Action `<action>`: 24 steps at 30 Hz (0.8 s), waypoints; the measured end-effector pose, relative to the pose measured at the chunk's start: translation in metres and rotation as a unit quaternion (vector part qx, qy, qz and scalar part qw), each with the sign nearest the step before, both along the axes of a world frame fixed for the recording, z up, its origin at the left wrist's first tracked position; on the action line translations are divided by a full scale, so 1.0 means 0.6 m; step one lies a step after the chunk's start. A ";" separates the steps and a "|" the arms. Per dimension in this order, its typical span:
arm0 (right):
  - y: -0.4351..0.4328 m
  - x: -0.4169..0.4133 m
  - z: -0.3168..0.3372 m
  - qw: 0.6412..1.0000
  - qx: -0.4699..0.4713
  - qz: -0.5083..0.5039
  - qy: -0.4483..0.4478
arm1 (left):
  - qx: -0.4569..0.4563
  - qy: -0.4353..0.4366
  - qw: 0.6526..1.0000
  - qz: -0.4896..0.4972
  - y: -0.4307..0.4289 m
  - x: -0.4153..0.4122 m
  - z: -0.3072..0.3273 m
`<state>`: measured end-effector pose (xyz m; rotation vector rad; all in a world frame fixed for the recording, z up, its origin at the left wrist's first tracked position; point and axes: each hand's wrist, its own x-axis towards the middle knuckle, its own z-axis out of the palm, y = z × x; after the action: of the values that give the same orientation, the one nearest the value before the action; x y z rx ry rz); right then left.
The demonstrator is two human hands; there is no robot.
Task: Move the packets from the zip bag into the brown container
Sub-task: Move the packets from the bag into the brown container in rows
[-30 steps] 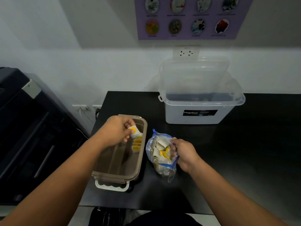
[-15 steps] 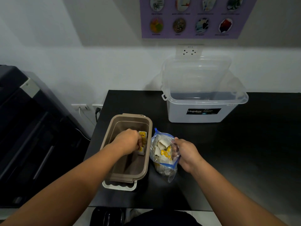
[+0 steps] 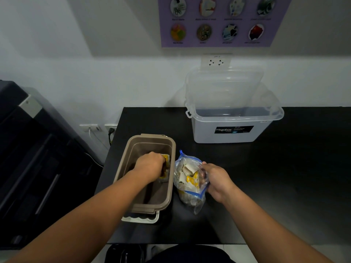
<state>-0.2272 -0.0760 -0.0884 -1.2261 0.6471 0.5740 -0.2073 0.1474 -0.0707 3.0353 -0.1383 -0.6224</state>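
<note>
The brown container (image 3: 133, 149) stands open on the black table's left part. My left hand (image 3: 150, 166) is down inside it, fingers closed on yellow-and-white packets (image 3: 165, 160) against the right inner wall; more packets lie beneath at the wall. Just right of the container lies the clear zip bag (image 3: 187, 179) with a blue seal, holding several white and yellow packets. My right hand (image 3: 214, 179) grips the bag's right side, keeping its mouth open toward the container.
A large clear storage box (image 3: 233, 128) with its lid propped against the wall stands at the back of the black table (image 3: 284, 177). A dark cabinet (image 3: 34, 158) sits left of the table. The container's cream latch (image 3: 140, 218) hangs at its near end.
My left hand has gone from the container's rim down into it with the packets. The right hand and zip bag have stayed put.
</note>
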 end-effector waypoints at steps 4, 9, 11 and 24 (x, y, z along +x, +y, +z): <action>-0.005 -0.003 0.001 1.000 0.001 0.011 -0.002 | -0.039 -0.006 0.999 0.030 0.000 -0.001 0.022; -0.013 -0.005 -0.003 1.000 -0.015 0.021 -0.014 | -0.101 -0.098 0.987 0.080 -0.005 -0.006 0.082; -0.016 -0.006 -0.002 0.999 -0.034 0.031 -0.026 | -0.129 -0.153 0.976 0.081 -0.016 -0.013 0.110; -0.046 -0.008 0.003 0.988 -0.084 0.105 -0.070 | -0.003 -0.079 0.977 -0.199 -0.162 -0.030 0.065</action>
<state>-0.2321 -0.1035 -0.0867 -1.4910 0.4573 0.6113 -0.2255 0.0501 -0.0315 3.0660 -0.7645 -0.3916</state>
